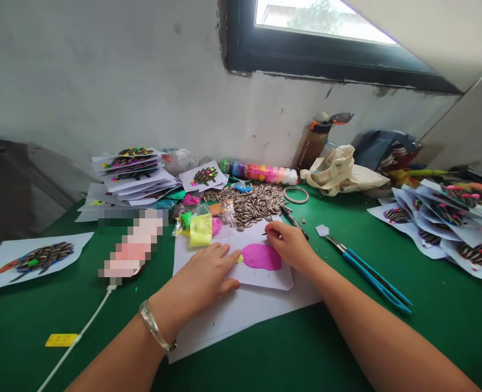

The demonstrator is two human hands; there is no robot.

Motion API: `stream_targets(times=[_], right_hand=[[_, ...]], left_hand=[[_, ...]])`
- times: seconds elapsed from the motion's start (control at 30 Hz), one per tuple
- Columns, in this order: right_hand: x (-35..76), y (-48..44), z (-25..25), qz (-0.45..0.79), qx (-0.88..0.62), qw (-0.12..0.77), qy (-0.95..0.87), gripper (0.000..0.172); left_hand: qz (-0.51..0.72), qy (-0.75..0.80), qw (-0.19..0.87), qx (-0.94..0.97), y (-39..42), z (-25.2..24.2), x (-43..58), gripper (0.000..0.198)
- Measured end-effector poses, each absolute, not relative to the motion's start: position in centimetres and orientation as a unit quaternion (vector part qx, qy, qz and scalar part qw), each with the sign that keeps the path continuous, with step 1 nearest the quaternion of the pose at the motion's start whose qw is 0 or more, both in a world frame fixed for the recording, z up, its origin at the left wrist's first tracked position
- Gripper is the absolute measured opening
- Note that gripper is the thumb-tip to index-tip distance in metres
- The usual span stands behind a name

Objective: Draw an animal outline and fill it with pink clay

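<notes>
A small sheet of paper [265, 279] lies on larger white sheets [208, 332]. On it is a flat magenta clay oval [262, 257] with a small yellow clay piece [239, 258] at its left end. Thin drawn lines show below the oval. My left hand [206, 272] rests flat on the paper, fingers stretched toward the yellow piece. At the oval's upper right edge, my right hand [286, 244] is closed in a pinch. A small dark tip shows by its fingertips, too small to name. Beyond the hands spreads a pile of sunflower seeds [257, 202].
Clay packets [200, 231] lie behind my left hand. A black pen [293, 220] and a blue utility knife [375, 277] are at right. Finished seed pictures are stacked at left [136, 182] and right [445, 218]. A pixelated device [132, 247] trails a white cable [77, 337].
</notes>
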State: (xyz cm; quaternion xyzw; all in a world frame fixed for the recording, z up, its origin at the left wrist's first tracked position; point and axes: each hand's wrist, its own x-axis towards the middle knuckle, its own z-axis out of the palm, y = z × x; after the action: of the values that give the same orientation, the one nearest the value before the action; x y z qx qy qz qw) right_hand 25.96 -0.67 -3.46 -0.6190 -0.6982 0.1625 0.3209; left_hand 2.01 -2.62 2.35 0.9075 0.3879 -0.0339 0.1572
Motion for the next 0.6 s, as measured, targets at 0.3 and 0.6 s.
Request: stream_targets(times=[0.3, 0.6], right_hand=[[26.0, -0.38, -3.55, 0.145, -0.622, 0.291, -0.712, 0.02], [25.59, -0.37, -3.21, 0.076, -0.624, 0.21, -0.749, 0.024]], left_hand=[[-0.064, 0.411, 0.167, 0.894, -2.89, 2.95, 2.18, 0.056], [-0.083, 0.413, 0.139, 0.896, -3.12, 2.97, 2.45, 0.056]])
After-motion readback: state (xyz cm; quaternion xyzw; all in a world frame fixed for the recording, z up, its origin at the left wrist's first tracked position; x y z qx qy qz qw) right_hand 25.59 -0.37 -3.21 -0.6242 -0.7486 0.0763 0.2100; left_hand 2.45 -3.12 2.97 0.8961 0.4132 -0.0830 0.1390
